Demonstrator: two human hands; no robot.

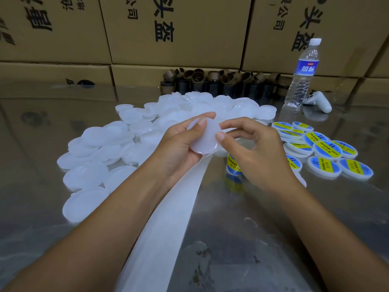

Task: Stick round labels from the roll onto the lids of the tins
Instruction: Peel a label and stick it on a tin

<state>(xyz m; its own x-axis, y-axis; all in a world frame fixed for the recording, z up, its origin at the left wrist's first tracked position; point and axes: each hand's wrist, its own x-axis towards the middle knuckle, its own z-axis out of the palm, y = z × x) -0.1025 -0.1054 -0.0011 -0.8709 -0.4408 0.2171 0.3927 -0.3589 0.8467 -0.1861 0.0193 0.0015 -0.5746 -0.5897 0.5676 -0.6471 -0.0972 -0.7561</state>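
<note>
My left hand (179,144) grips a plain white round lid (205,139) above the middle of the table, thumb across its top. My right hand (252,148) holds the lid's right edge with thumb and curled fingers. The label roll (233,165), blue and yellow, stands on the table just under my right hand, partly hidden by it. A long white strip of empty backing paper (168,224) runs from under the lid toward me. A heap of plain white lids (117,144) lies to the left and behind. Several labelled lids (326,150) lie at the right.
The table (273,218) is shiny metal. A water bottle (301,76) stands at the back right with a white controller-like device (320,101) beside it. A row of dark cardboard roll cores (221,83) lines the back. Cardboard boxes (179,30) wall off the far side.
</note>
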